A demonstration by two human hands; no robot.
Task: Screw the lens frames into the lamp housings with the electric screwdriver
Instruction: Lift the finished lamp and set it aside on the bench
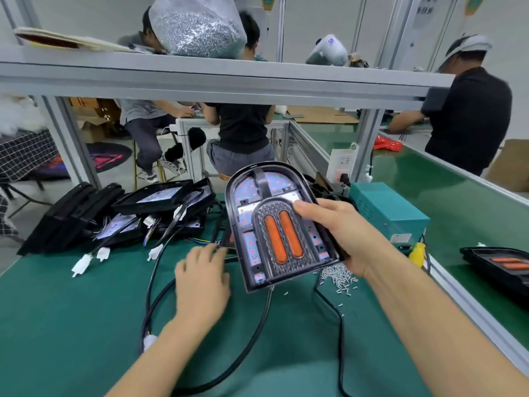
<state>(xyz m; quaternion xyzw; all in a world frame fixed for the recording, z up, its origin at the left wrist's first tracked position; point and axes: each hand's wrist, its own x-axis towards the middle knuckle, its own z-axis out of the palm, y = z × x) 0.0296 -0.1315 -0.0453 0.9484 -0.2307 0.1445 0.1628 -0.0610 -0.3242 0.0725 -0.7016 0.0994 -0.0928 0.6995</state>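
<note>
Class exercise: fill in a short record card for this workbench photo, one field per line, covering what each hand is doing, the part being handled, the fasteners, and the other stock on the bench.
Right hand: right hand grips the lamp housing by its right edge, lifted and tilted toward the camera
Left hand: left hand open, blurred, low over the green mat
Lens frame: lens frame with two orange strips sits in the housing
Fasteners: loose screws on the mat
Stock: stacked housings at left
Screwdriver: not in view

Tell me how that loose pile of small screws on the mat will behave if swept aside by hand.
The screws would likely scatter rather than move together; strays already lie apart from the pile. They look small and light. The green mat may slow rolling.
</note>
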